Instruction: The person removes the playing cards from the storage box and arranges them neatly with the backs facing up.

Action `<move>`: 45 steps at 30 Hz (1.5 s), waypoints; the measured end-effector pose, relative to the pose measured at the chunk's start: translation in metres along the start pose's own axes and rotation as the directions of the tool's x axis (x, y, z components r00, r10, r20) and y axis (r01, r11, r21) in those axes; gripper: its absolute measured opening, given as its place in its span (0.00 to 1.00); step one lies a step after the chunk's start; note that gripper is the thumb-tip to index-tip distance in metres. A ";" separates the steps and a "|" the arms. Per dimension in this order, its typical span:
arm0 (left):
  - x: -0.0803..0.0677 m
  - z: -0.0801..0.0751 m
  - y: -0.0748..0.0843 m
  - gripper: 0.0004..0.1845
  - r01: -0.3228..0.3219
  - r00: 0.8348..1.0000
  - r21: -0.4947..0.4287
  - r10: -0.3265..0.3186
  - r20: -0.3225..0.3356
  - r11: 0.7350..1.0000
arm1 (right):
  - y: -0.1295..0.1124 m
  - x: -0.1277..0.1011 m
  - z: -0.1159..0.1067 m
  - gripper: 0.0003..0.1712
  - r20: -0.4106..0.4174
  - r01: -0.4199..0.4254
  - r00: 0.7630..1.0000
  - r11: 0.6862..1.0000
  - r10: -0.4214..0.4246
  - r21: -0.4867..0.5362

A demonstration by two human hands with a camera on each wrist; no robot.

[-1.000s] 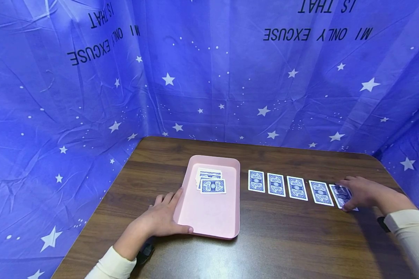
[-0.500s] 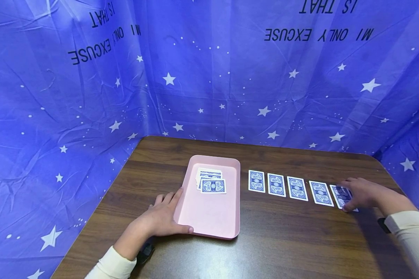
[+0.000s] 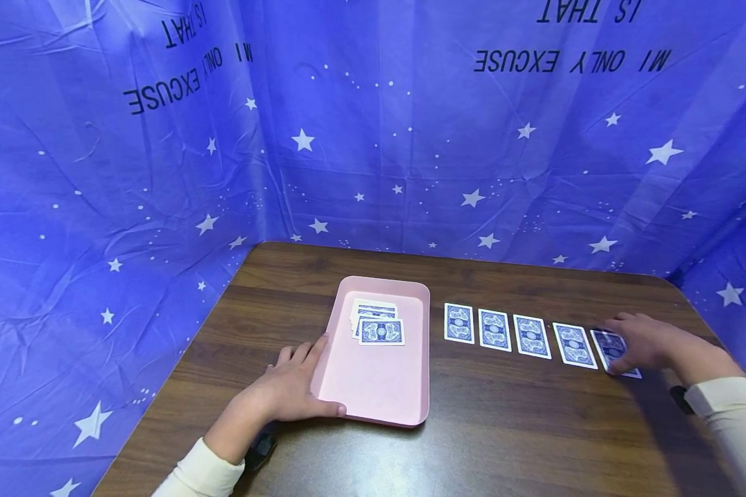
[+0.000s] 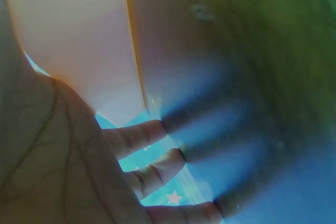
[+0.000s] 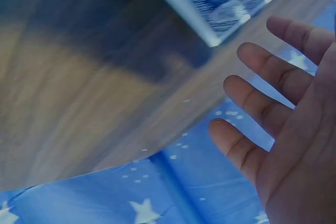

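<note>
The left hand point(image 3: 289, 393) lies relaxed and open against the pink tray point(image 3: 427, 359), its thumb along the near-left corner and its fingers spread down the long left side; it is not curled tightly round anything, and the left wrist view shows fingertips at the surface of the worktop point(image 3: 510, 435) beside the tray wall. The tray sits left of the worktop's middle, its long sides running from near to far, clear of the left and far edges. In its far half, toward its left wall, a small stack of playing cards point(image 3: 382, 332) overlaps untidily, patterned backs up, the top one turned sideways. To the right of the tray, five more face-down cards run in a row toward the worktop's right edge, slanting slightly nearer as they go: the first card point(image 3: 459, 323), the second card point(image 3: 494, 330), the third card point(image 3: 532, 337), the fourth card point(image 3: 575, 345) and the fifth card point(image 3: 608, 351), with narrow gaps between them. The right hand point(image 3: 646, 344) is over the fifth, partly covering it, fingers at its far end and thumb by its near end. Those fingers are extended and apart; how firmly they touch the card, I cannot tell. A blue curtain point(image 3: 373, 124) with white stars hangs behind the far edge.
</note>
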State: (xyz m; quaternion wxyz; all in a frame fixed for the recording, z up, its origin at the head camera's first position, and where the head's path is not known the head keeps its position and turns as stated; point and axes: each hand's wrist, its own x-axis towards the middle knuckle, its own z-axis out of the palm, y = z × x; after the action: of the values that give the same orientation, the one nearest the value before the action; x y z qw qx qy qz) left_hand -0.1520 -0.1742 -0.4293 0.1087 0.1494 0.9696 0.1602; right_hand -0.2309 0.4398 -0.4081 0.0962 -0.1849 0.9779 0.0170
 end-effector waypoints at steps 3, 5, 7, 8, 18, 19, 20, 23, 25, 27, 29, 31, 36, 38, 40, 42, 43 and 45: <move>0.000 0.000 0.000 0.71 0.001 1.000 0.001 -0.001 -0.001 1.000 | -0.009 0.005 -0.006 0.51 -0.021 0.015 1.000 0.999 -0.016 -0.031; 0.000 0.001 0.000 0.71 0.001 1.000 0.000 -0.001 -0.003 1.000 | -0.017 0.010 -0.012 0.51 -0.024 0.023 0.999 0.998 -0.025 -0.055; 0.000 0.001 0.000 0.71 0.000 1.000 0.003 0.000 -0.005 1.000 | -0.025 0.015 -0.019 0.50 -0.023 0.030 0.999 0.997 -0.032 -0.072; 0.000 0.001 0.000 0.71 0.000 1.000 0.004 0.000 -0.005 1.000 | -0.029 0.017 -0.022 0.50 -0.024 0.038 0.999 0.996 -0.040 -0.080; 0.001 0.000 0.001 0.71 -0.009 1.000 0.002 0.009 -0.001 1.000 | -0.073 0.047 -0.041 0.46 -0.079 0.165 0.981 0.979 -0.175 -0.117; 0.001 0.001 0.001 0.71 -0.010 1.000 0.003 0.010 -0.002 1.000 | -0.078 0.050 -0.043 0.45 -0.083 0.175 0.979 0.977 -0.185 -0.118; 0.001 0.001 0.001 0.71 -0.010 1.000 0.004 0.010 -0.004 1.000 | -0.082 0.053 -0.044 0.45 -0.089 0.184 0.977 0.975 -0.196 -0.120; 0.001 0.001 -0.001 0.71 -0.014 1.000 0.007 0.014 -0.007 1.000 | -0.095 0.062 -0.050 0.44 -0.105 0.218 0.967 0.966 -0.233 -0.137; 0.001 0.001 -0.001 0.71 -0.015 1.000 0.007 0.015 -0.008 1.000 | -0.102 0.067 -0.054 0.44 -0.114 0.237 0.961 0.961 -0.254 -0.146; 0.001 0.001 -0.002 0.71 -0.016 1.000 0.007 0.016 -0.008 1.000 | -0.109 0.073 -0.057 0.43 -0.124 0.255 0.954 0.955 -0.274 -0.155; 0.001 0.002 -0.002 0.71 -0.016 1.000 0.007 0.016 -0.006 1.000 | -0.116 0.078 -0.060 0.42 -0.131 0.266 0.948 0.949 -0.289 -0.168; 0.001 0.002 -0.003 0.71 -0.016 1.000 0.009 0.016 -0.003 1.000 | -0.125 0.083 -0.063 0.41 -0.133 0.270 0.946 0.945 -0.296 -0.185; 0.001 0.001 -0.002 0.71 -0.012 1.000 0.009 0.012 0.000 1.000 | -0.150 0.094 -0.070 0.42 -0.118 0.294 0.940 0.936 -0.320 -0.196; 0.001 0.000 -0.002 0.71 -0.013 1.000 0.008 0.014 -0.002 1.000 | -0.160 0.098 -0.073 0.43 -0.109 0.305 0.938 0.934 -0.328 -0.186; 0.000 0.000 -0.002 0.71 -0.017 1.000 0.007 0.017 -0.005 1.000 | -0.170 0.102 -0.075 0.44 -0.104 0.314 0.936 0.932 -0.336 -0.179; 0.000 -0.001 -0.001 0.71 -0.018 1.000 0.005 0.018 -0.007 1.000 | -0.179 0.106 -0.077 0.43 -0.106 0.327 0.931 0.928 -0.349 -0.181; 0.000 -0.001 -0.002 0.71 -0.018 1.000 0.005 0.018 -0.006 1.000 | -0.184 0.108 -0.078 0.43 -0.106 0.335 0.928 0.925 -0.357 -0.182; 0.000 0.000 -0.002 0.71 -0.016 1.000 0.004 0.016 -0.005 1.000 | -0.193 0.111 -0.080 0.43 -0.106 0.351 0.921 0.918 -0.374 -0.186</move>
State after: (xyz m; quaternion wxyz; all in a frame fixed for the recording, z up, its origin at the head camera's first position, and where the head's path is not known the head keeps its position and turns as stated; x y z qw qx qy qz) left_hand -0.1524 -0.1757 -0.4295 0.1048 0.1570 0.9690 0.1594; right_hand -0.2767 0.2152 -0.3509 0.0138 -0.3713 0.9261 0.0659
